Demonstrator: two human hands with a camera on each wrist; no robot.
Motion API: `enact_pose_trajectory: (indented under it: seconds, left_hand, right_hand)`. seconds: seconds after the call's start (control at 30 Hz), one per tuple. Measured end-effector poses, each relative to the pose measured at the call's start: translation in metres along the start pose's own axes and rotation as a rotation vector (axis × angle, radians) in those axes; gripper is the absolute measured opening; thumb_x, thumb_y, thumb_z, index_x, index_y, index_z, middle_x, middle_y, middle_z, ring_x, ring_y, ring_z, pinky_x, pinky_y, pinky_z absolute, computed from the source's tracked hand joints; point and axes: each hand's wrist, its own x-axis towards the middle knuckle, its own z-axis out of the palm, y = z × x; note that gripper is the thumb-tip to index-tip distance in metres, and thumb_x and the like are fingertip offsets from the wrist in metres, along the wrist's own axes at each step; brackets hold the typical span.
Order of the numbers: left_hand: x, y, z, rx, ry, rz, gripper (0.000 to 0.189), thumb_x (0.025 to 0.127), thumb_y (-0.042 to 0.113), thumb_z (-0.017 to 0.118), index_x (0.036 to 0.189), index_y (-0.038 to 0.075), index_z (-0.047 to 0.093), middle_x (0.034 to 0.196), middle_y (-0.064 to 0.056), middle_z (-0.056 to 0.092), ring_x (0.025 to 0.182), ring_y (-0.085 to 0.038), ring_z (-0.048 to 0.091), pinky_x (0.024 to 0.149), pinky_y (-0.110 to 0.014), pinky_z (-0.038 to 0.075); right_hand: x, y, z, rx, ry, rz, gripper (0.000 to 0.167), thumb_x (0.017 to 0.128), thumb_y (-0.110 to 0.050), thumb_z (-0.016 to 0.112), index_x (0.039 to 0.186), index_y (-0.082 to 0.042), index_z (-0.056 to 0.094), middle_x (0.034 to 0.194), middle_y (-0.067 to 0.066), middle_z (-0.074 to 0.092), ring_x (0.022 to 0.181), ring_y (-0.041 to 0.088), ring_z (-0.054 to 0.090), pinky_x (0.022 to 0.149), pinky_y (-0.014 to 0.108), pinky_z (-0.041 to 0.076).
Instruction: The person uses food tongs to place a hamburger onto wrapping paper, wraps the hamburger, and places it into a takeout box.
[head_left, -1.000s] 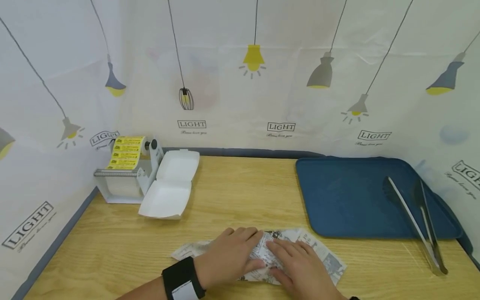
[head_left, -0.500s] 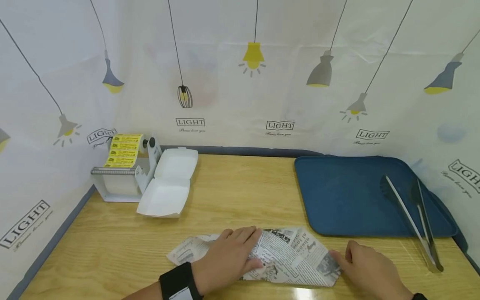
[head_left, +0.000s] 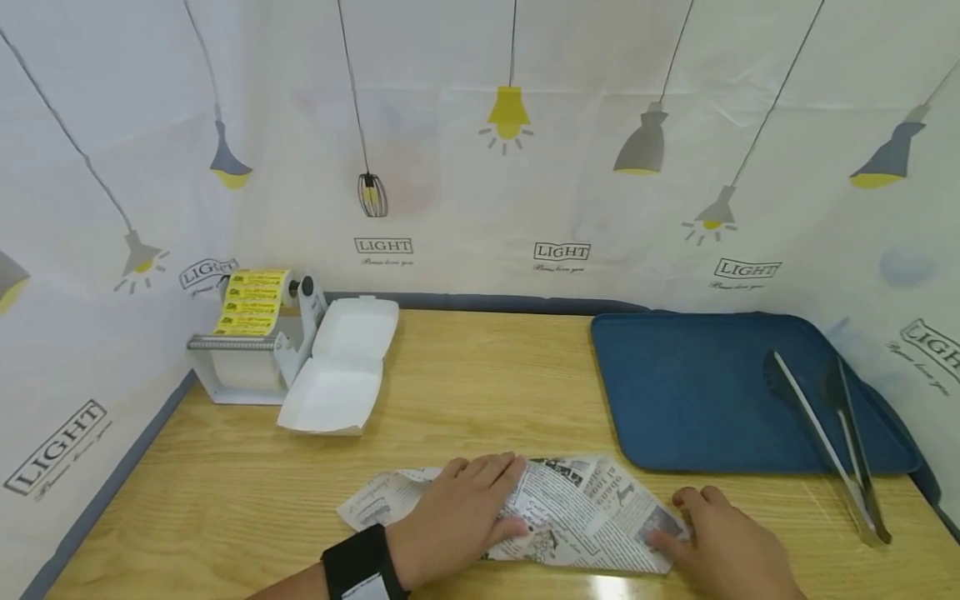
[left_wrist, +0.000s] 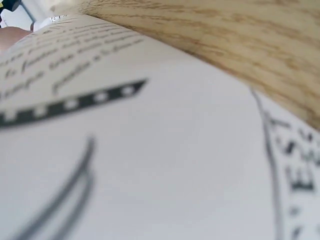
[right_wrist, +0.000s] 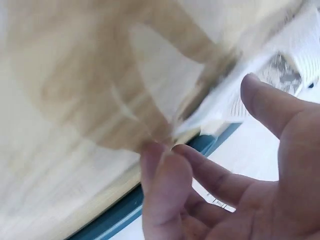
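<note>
And now the right hand [head_left: 727,542] has slid from the middle of the printed paper [head_left: 577,517] to its right end, thumb and fingertips at the corner; whether they pinch, I can't tell. The left hand [head_left: 457,525] lies across the sheet, fingers extended, grasping nothing, apparently steadying it on the near part of the table [head_left: 480,375] while that end gets attention.
</note>
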Motion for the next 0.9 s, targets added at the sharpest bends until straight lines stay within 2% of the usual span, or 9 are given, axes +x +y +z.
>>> enact_pose_trajectory:
  seconds: [0.13, 0.23, 0.3, 0.43, 0.53, 0.63, 0.8, 0.9]
  left_hand:
    - [0.0, 0.0, 0.0, 0.004, 0.006, -0.004, 0.07, 0.094, 0.058, 0.018, 0.146, 0.012, 0.028, 0.147, -0.006, 0.038, 0.133, -0.02, 0.039, 0.102, -0.044, 0.039]
    - [0.001, 0.0, 0.0, 0.007, 0.004, -0.007, 0.071, 0.094, 0.059, 0.018, 0.146, 0.012, 0.028, 0.147, -0.005, 0.038, 0.133, -0.02, 0.039, 0.102, -0.044, 0.039]
    - [0.001, 0.0, 0.0, 0.002, -0.002, -0.012, 0.071, 0.094, 0.059, 0.017, 0.146, 0.013, 0.027, 0.147, -0.005, 0.037, 0.134, -0.02, 0.038, 0.103, -0.045, 0.038]
    - [0.001, 0.0, 0.001, -0.013, -0.01, -0.017, 0.071, 0.093, 0.059, 0.018, 0.146, 0.013, 0.026, 0.148, -0.005, 0.036, 0.134, -0.02, 0.037, 0.104, -0.045, 0.037]
    - [0.0, 0.0, 0.001, -0.018, -0.009, -0.018, 0.071, 0.093, 0.06, 0.018, 0.147, 0.013, 0.026, 0.148, -0.005, 0.036, 0.134, -0.02, 0.037, 0.104, -0.045, 0.037]
    - [0.0, 0.001, 0.001, -0.02, -0.008, -0.02, 0.071, 0.093, 0.06, 0.017, 0.147, 0.014, 0.026, 0.148, -0.004, 0.036, 0.134, -0.02, 0.037, 0.103, -0.046, 0.037]
    - [0.0, 0.0, 0.0, -0.03, -0.012, -0.019, 0.071, 0.093, 0.059, 0.018, 0.147, 0.014, 0.025, 0.148, -0.004, 0.035, 0.135, -0.02, 0.037, 0.104, -0.046, 0.037]
    - [0.0, 0.0, 0.0, -0.036, -0.014, -0.014, 0.07, 0.093, 0.059, 0.018, 0.147, 0.014, 0.025, 0.148, -0.005, 0.035, 0.135, -0.02, 0.036, 0.103, -0.047, 0.037]
  right_hand:
    - [-0.003, -0.006, 0.007, -0.046, 0.021, -0.038, 0.072, 0.063, -0.072, 0.063, 0.107, -0.015, 0.064, 0.098, 0.001, 0.059, 0.078, 0.012, 0.059, 0.058, 0.037, 0.049]
    - [-0.005, -0.009, 0.012, -0.067, 0.034, -0.064, 0.056, 0.067, -0.061, 0.069, 0.101, -0.018, 0.066, 0.093, -0.003, 0.058, 0.077, 0.009, 0.057, 0.058, 0.034, 0.049]
    - [-0.006, -0.011, 0.014, -0.068, 0.044, -0.071, 0.05, 0.068, -0.056, 0.071, 0.1, -0.018, 0.066, 0.09, -0.004, 0.057, 0.076, 0.008, 0.056, 0.058, 0.033, 0.049]
    - [-0.008, -0.011, 0.016, -0.081, 0.079, -0.063, 0.064, 0.068, -0.058, 0.07, 0.112, -0.013, 0.064, 0.098, 0.002, 0.059, 0.083, 0.016, 0.059, 0.058, 0.036, 0.05]
    - [-0.009, -0.01, 0.016, -0.11, 0.076, -0.065, 0.075, 0.07, -0.063, 0.065, 0.123, -0.011, 0.059, 0.103, 0.005, 0.057, 0.087, 0.02, 0.057, 0.056, 0.036, 0.049]
    - [-0.009, -0.009, 0.016, -0.107, 0.057, -0.082, 0.069, 0.072, -0.062, 0.063, 0.122, -0.014, 0.061, 0.102, 0.003, 0.055, 0.086, 0.016, 0.055, 0.055, 0.034, 0.048]
    - [-0.009, -0.008, 0.016, 0.018, 0.081, -0.088, 0.051, 0.071, -0.053, 0.07, 0.109, -0.018, 0.066, 0.096, -0.004, 0.057, 0.081, 0.009, 0.055, 0.057, 0.029, 0.047]
    - [-0.006, -0.006, 0.014, 0.214, 0.043, -0.062, 0.046, 0.071, -0.043, 0.075, 0.105, -0.016, 0.059, 0.09, -0.004, 0.058, 0.075, 0.008, 0.054, 0.06, 0.027, 0.045]
